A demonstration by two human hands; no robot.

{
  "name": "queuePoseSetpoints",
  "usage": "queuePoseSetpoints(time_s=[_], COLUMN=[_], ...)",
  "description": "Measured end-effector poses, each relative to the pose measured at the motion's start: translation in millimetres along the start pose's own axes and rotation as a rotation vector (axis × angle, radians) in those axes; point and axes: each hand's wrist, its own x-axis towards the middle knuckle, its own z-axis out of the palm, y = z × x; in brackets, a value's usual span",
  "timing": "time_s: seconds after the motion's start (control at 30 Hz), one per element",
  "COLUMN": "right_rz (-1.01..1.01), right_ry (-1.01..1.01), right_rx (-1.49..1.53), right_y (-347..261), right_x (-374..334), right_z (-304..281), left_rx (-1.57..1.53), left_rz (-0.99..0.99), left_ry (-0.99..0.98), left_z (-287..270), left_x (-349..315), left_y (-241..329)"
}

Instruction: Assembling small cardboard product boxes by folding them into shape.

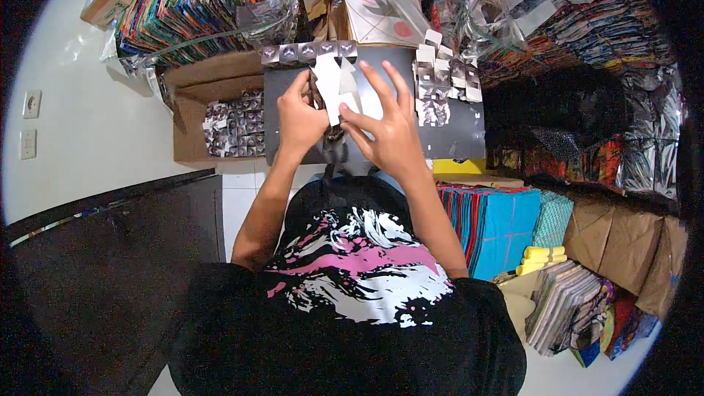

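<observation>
White carton: a small, partly folded white carton (328, 81) is hanging between the two hands, over the dark table (458, 141); the directions below are starting from it.
Left hand: at seven to eight o'clock, the left hand (302, 119) is holding the carton in a narrow grip along its left side.
Right hand: at four o'clock, the right hand (391, 126) is spreading two fingers wide and upward, while others are reaching the carton's lower part; whether they are pinching it, one cannot tell.
Row of boxes: at eleven o'clock, a row of small patterned boxes (309, 53) is lining the table's far edge.
Flapped boxes: at three o'clock, a cluster of small boxes with white flaps (442, 73) is standing on the table.
Cardboard box: at nine o'clock, an open cardboard box (188, 130) is holding many small boxes (235, 128).
Bundles: at ten o'clock, a colourful stack (205, 0) is leaning in rows; at four o'clock, a turquoise bundle (510, 224) is standing near yellow rolls (543, 258).
</observation>
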Motion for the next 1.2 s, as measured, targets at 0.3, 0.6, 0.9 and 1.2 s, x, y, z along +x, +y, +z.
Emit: queuePoseSetpoints(time_s=[0.3,0.6,0.9,1.2], right_rz=[-0.034,0.368,0.285,0.337], right_ry=[-0.039,0.193,0.078,0.205], right_rx=[0.031,0.864,0.758,0.940], right_y=[6,19,23,21], right_x=[9,-3,-7,4], right_z=[-14,-14,-17,-29], left_rx=[0.016,-0.082,0.032,0.090], left_rz=[-0.023,0.061,0.379,0.244], left_ry=[-0.005,-0.326,-0.307,-0.445], left_z=[-1,-6,-9,-17], left_x=[1,-8,-11,-22], left_y=[15,22,13,29])
